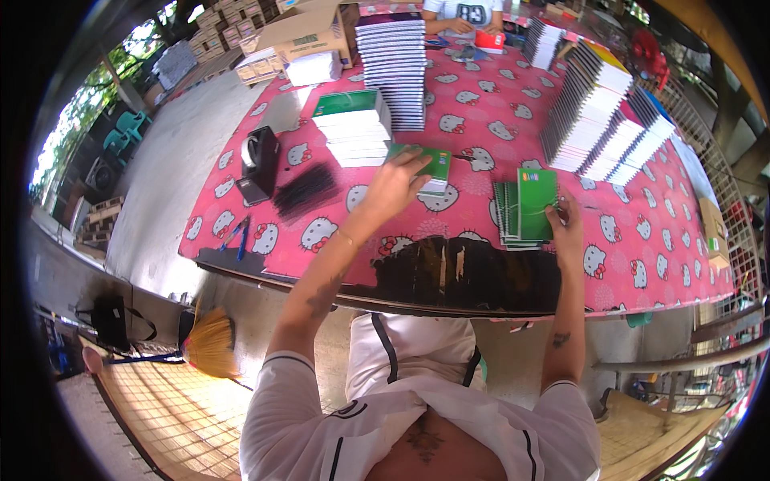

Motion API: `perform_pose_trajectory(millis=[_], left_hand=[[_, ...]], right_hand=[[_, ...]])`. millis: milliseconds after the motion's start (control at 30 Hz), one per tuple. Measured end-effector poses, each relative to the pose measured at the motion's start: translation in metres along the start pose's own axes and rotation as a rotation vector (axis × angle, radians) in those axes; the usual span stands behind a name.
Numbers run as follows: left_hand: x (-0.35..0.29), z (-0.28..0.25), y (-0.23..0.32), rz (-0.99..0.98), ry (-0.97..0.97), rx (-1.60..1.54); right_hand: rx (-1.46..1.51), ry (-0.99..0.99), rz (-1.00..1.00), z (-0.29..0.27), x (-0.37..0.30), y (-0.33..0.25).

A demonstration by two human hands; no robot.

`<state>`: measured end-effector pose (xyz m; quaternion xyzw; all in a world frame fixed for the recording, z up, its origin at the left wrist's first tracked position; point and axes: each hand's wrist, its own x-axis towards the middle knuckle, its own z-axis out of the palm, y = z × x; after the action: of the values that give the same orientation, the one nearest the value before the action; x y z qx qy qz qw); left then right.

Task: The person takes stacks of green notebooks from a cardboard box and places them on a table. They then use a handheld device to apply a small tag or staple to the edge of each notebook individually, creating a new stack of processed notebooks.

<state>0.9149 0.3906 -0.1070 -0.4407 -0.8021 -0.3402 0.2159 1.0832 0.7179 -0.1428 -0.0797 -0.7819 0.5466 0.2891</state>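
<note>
My left hand point(403, 178) reaches over a short pile of green-covered notebooks point(437, 166) left of the table's middle, its fingers curled onto the top cover. Toward the right, a green notebook point(536, 200) lies on a small fanned stack of green spiral notebooks point(507, 215). My right hand point(566, 218) grips this top notebook by its right edge, thumb on the cover. Just behind my left hand stands a block of white-paged notebooks point(350, 128) with a green cover on top. A bunch of thin black binding wires point(307, 191) lies left of my left forearm.
A black tape dispenser point(258, 164) and blue-handled tools point(242, 242) lie on the left. Tall notebook stacks point(393, 72) rise at the back, and more point(585, 108) at the right. Across the pink-covered table point(481, 104), another person point(463, 12) handles a red item. A cardboard box point(309, 34) sits back left.
</note>
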Motion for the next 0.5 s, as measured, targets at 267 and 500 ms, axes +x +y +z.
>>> perform_pose_trajectory(millis=[267,500], left_hand=[[-0.022,-0.007,-0.015,0.115,-0.006,0.325],[-0.082,0.001,0.062,0.315,-0.204,0.180]], right_hand=[[-0.909,0.110,-0.192,0.053,-0.015,-0.015],[-0.108,-0.351,-0.261,0.129,-0.089,-0.024]])
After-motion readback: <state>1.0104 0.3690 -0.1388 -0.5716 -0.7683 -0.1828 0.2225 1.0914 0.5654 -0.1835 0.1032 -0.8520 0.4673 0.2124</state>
